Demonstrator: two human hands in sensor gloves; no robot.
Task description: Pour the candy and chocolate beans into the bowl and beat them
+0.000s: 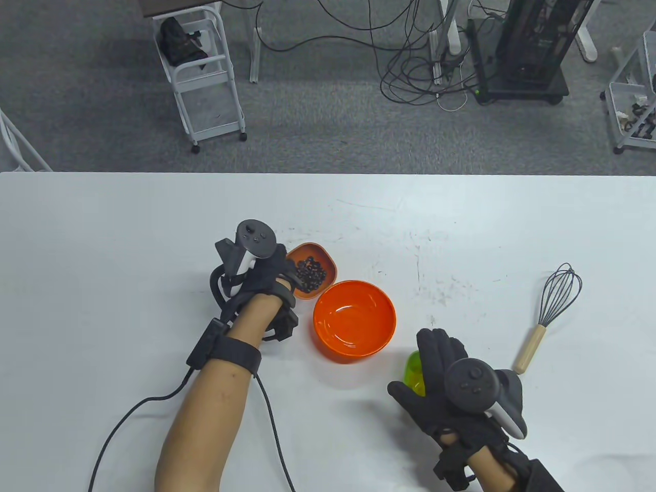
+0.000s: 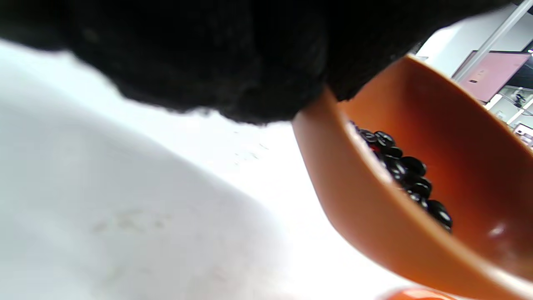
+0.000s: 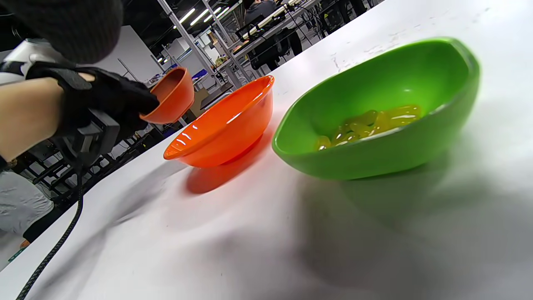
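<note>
My left hand [image 1: 287,279] grips the rim of a small orange dish [image 1: 322,256] of dark chocolate beans [image 1: 310,274] and holds it off the table, just beyond the left side of the big orange bowl [image 1: 353,320], which is empty. The left wrist view shows the glove [image 2: 208,54] on the dish's edge [image 2: 374,216], with the beans [image 2: 404,171] inside. My right hand [image 1: 435,359] hovers with fingers spread over a green dish [image 1: 414,371]. In the right wrist view that green dish [image 3: 374,154] stands on the table holding yellow candy [image 3: 370,123].
A whisk [image 1: 551,312] with a wooden handle lies on the table to the right of my right hand. A black cable [image 1: 128,415] trails from my left wrist to the near edge. A white cart [image 1: 205,77] stands on the floor beyond the table.
</note>
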